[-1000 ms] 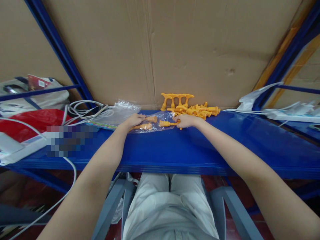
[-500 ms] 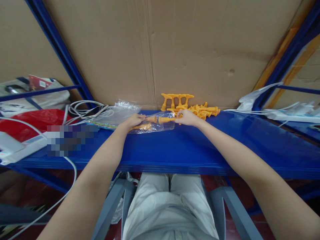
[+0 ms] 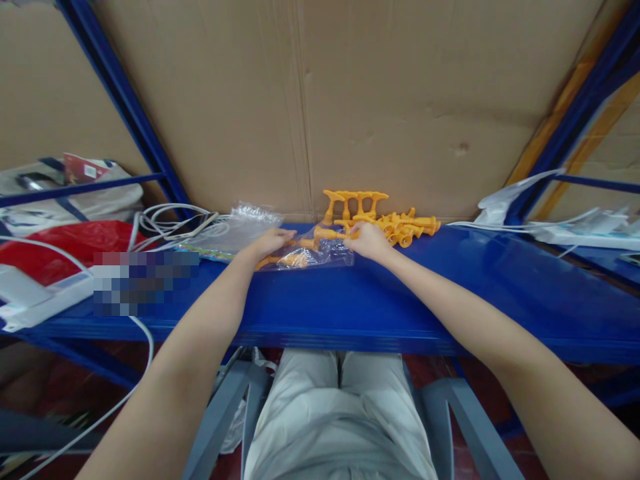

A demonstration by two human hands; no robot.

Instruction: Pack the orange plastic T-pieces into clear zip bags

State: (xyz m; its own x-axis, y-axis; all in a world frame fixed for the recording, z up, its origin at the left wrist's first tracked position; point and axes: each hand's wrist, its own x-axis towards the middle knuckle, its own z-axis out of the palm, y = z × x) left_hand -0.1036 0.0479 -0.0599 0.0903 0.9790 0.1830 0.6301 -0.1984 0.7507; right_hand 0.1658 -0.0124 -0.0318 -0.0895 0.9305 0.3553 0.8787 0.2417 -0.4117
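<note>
My left hand (image 3: 267, 241) pinches the left edge of a clear plastic bag (image 3: 320, 255) that lies on the blue shelf (image 3: 380, 300). Orange plastic pieces (image 3: 295, 257) show inside the bag. My right hand (image 3: 367, 240) is closed on one orange piece (image 3: 330, 234) at the bag's right, open end, its tip over the bag. Just behind my right hand lies a pile of several more orange pieces (image 3: 395, 223) against the cardboard wall.
A brown cardboard sheet (image 3: 350, 100) backs the shelf. White cables (image 3: 170, 220) and more clear bags (image 3: 240, 223) lie to the left, beside red and white items (image 3: 55, 247). White plastic packaging (image 3: 550, 220) lies at the right. Grey chair arms (image 3: 470, 427) flank my legs below.
My right hand has lifted the orange piece from the shelf front up and back toward the bag's opening. My left hand has stayed on the bag's edge.
</note>
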